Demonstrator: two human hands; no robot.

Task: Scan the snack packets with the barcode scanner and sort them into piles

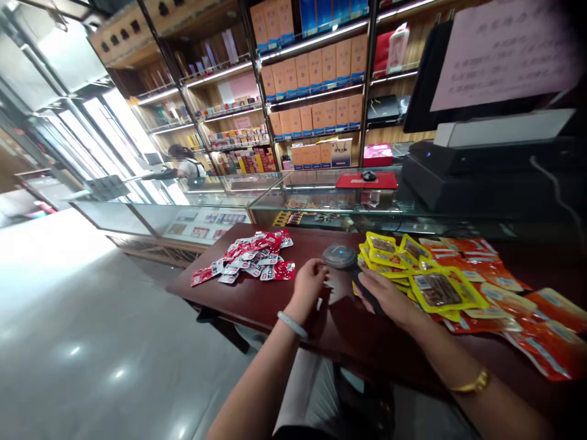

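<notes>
The right hand (387, 296) is clamped around the dark, slim handle of a handheld barcode scanner (342, 256). The scanner head is a rounded grey dome of smooth plastic with a small blue light on top. It projects from the hand toward 10 o'clock, so the head sits beyond the knuckles while the handle is mostly hidden inside the fist.

The left hand (310, 282) rests on the table (257, 299) just beside the scanner head, at its 8 o'clock. The fingers are curled inward; whether they pinch anything cannot be told. A pale smooth bangle (292, 324) circles the left wrist — a gold-coloured watch band (472, 384) circles the right.

The table is glossy dark red-brown wood with a rounded edge.

- At 10 o'clock from the left hand: a loose heap of small red-and-white sachets (250, 261), flat and shiny.
- At 3 o'clock from the scanner head: overlapping yellow packets (424, 278), flat and rectangular, with clear windows showing brown contents.
- Further toward 4 o'clock: glossy orange packets (527, 318), crinkled foil.
</notes>
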